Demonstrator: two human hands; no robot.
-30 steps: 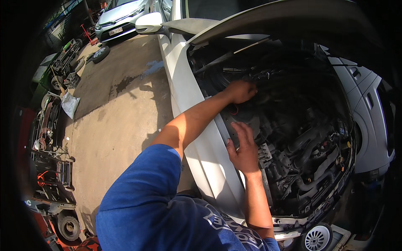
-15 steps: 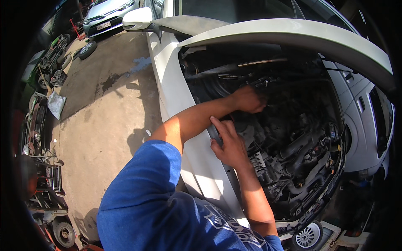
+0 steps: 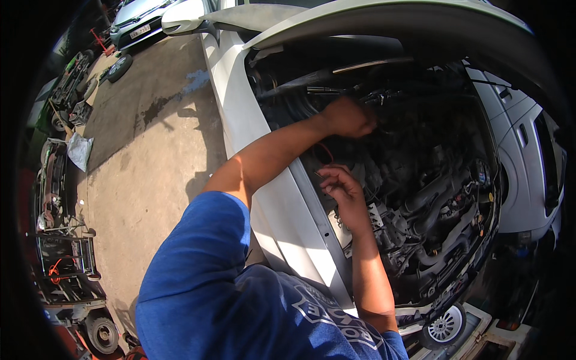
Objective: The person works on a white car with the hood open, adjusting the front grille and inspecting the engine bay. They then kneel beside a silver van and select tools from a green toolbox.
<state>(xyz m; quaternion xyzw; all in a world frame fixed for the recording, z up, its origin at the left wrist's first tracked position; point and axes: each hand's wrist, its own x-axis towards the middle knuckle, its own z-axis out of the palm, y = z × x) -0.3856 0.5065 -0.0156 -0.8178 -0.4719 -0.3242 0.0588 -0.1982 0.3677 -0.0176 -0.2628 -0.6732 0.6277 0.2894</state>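
At twelve o'clock the raised hood [image 3: 420, 33] arches over the bay, with a rod [image 3: 372, 65] beneath it and the mirror [image 3: 180, 17] at eleven. A silver car [image 3: 135, 21] stands beyond the mirror; a loose wheel [image 3: 120, 68] and a pale bag [image 3: 79, 151] lie toward ten, metal racks [image 3: 63, 258] toward eight. A spoked wheel [image 3: 445, 324] sits at five, a grey vehicle [image 3: 519, 174] at three. The engine [image 3: 432, 204] fills the bay, at four o'clock from the left hand [image 3: 350, 117]. That hand is curled like a fist; shade hides what it may grip. The left forearm [image 3: 270, 156] crosses the fender [image 3: 279, 222], blocking part of the bay's side. Near the right hand [image 3: 345, 189], at eleven, shows a red loop [image 3: 324, 153].

Half a second ago the right hand's fingers reached out to the left forearm; now they are apart from it, bent, tips drawn toward the thumb. Whether they pinch something thin I cannot tell. The left hand remains at the same part of the bay.

The fender's edge runs from eleven to five, just beside the right hand. Floor [image 3: 144, 204] spreads wide from seven to eleven, outside the fender.
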